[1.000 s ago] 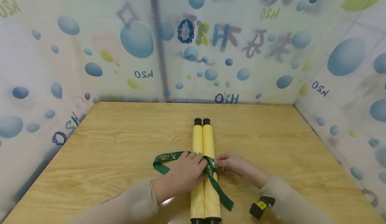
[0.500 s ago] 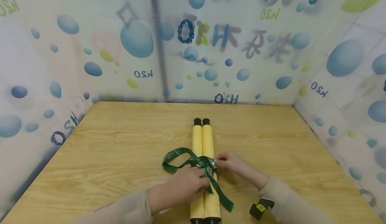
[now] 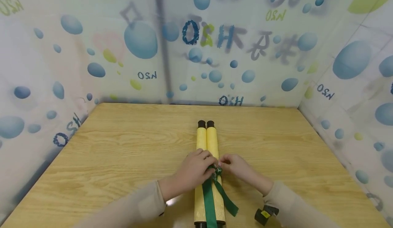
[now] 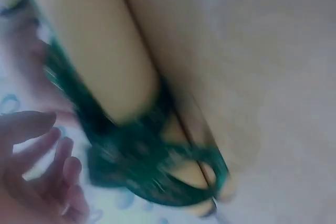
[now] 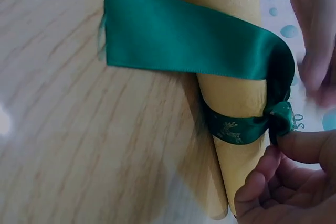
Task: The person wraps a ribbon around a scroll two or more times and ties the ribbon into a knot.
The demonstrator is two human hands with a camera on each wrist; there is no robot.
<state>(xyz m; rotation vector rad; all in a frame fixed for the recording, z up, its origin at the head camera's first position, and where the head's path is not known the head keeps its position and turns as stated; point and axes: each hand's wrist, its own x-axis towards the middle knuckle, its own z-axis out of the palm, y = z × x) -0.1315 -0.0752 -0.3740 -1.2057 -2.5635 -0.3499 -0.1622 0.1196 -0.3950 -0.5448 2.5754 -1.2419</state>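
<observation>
A yellow scroll (image 3: 201,140), in two parallel rolls with black end knobs, lies lengthwise on the table. Round its middle goes a green ribbon (image 3: 209,202), knotted on the right roll, with two tails trailing toward me in the head view. My right hand (image 3: 241,170) pinches the ribbon by the knot (image 5: 281,119) between thumb and fingers. Over the left roll and near the knot is my left hand (image 3: 194,170). In the left wrist view its fingers (image 4: 52,169) look loosely bent, apart from the blurred ribbon (image 4: 142,156). In the head view the left hand partly hides the knot.
The wooden table (image 3: 138,136) extends on both sides of the scroll. Behind and beside it hang white sheets (image 3: 261,81) printed with blue drops. A black and yellow device (image 3: 265,215) sits by the right cuff.
The left hand drew back toward me, then moved forward to the knot. The ribbon loop that lay out to the left is no longer seen there, and a second tail now runs toward me.
</observation>
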